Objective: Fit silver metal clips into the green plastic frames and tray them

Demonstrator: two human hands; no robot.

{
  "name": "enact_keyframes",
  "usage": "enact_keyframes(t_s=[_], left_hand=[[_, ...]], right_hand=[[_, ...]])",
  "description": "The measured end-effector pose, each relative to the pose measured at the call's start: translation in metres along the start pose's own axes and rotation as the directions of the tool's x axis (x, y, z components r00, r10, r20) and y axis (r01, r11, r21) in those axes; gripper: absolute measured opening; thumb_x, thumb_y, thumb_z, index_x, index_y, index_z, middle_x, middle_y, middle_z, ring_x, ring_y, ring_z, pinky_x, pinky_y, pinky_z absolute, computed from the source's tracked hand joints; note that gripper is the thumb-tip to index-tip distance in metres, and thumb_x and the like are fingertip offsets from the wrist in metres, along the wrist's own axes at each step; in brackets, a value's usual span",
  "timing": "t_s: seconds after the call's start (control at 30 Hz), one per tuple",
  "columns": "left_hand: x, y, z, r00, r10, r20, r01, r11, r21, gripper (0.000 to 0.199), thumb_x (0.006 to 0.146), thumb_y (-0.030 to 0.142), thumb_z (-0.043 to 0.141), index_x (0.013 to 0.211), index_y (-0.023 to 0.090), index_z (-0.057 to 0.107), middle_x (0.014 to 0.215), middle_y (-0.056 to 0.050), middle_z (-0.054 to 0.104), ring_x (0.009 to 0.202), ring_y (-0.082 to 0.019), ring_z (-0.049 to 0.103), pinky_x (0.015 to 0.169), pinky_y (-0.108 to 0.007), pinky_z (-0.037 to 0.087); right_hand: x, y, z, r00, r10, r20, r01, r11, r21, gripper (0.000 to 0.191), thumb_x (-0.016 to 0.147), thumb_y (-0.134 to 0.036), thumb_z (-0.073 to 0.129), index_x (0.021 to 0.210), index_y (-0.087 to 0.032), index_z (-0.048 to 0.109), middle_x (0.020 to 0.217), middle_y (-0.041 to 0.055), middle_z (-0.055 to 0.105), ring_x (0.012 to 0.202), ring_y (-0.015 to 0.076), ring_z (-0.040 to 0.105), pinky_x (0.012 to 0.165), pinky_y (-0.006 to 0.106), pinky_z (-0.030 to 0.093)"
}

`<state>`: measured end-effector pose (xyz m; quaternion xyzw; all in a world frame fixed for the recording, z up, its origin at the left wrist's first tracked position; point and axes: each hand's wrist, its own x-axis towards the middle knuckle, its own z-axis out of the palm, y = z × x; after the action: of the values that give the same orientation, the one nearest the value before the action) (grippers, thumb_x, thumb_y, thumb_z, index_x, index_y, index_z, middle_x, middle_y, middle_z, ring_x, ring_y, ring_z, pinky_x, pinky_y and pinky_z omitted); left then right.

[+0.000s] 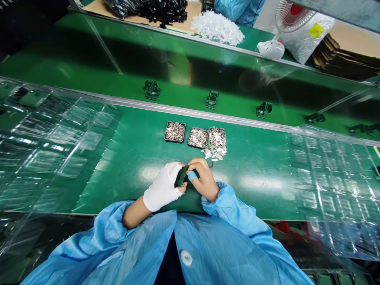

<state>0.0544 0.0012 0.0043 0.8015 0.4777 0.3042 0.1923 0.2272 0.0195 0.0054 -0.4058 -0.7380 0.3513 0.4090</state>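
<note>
My left hand [166, 185], in a white glove with bare fingertips, holds a small green circuit board [181, 176] on edge above the green table. Close beside it on the right, my right hand [202, 178] has a blue wrap on one digit. Its fingers are pinched together at the board's right edge; whether they hold a small part is hidden. Beyond my hands stand a black tray of small metal parts [175, 132], a second such tray [197, 137] and a third [217, 137], with flat silvery pieces [215, 152] spilled in front of it.
Clear plastic blister trays [56, 146] cover the left side, and more trays [341, 186] lie at the right. Behind a metal rail [190, 113], several circuit boards [212, 99] stand on a green strip. A shelf above holds white pieces [218, 28] and a fan [292, 16].
</note>
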Motion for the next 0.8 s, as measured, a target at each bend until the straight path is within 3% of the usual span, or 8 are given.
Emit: enact_keyframes(t_s=[0.13,0.3,0.57,0.8], left_hand=[[0.001,0.001,-0.001,0.998,-0.03,0.049,0.034,0.996,-0.084,0.038,0.082,0.034,0.049,0.114,0.015,0.049,0.105,-0.013,0.059,0.096,-0.026,0.058,0.084,-0.043,0.051],[0.007,-0.001,0.004,0.998,-0.061,-0.008,0.061,0.998,-0.012,0.033,0.083,0.02,0.045,0.115,0.016,0.052,0.117,-0.014,0.06,0.117,-0.027,0.053,0.097,-0.045,0.045],[0.019,-0.004,-0.004,0.999,-0.028,0.037,0.024,0.994,0.106,0.025,0.081,0.026,0.047,0.098,0.017,0.063,0.098,-0.011,0.068,0.089,-0.026,0.064,0.079,-0.041,0.051],[0.016,0.004,0.001,0.999,-0.043,-0.02,0.047,0.962,0.267,0.022,0.076,0.019,0.046,0.091,0.017,0.062,0.09,-0.012,0.067,0.083,-0.028,0.062,0.073,-0.041,0.048]], right_hand=[[0.001,0.003,0.002,0.999,0.047,0.008,-0.047,0.996,0.08,0.008,0.085,-0.016,0.048,0.084,-0.022,0.053,0.095,0.0061,0.056,0.094,0.0183,0.056,0.085,0.035,0.046],[0.002,0.003,0.003,0.996,0.09,-0.012,-0.089,0.994,0.065,0.005,0.084,-0.018,0.05,0.083,-0.022,0.053,0.092,0.005,0.057,0.089,0.0174,0.056,0.083,0.033,0.046],[0.001,-0.001,0.004,0.996,0.091,-0.021,-0.089,0.995,0.053,0.004,0.083,-0.018,0.05,0.082,-0.022,0.052,0.089,0.0045,0.057,0.085,0.017,0.056,0.079,0.031,0.046],[-0.005,0.004,0.011,0.998,0.055,-0.022,-0.055,0.998,-0.009,0.01,0.083,-0.014,0.044,0.086,-0.022,0.049,0.092,0.007,0.058,0.091,0.0195,0.056,0.082,0.036,0.047]])
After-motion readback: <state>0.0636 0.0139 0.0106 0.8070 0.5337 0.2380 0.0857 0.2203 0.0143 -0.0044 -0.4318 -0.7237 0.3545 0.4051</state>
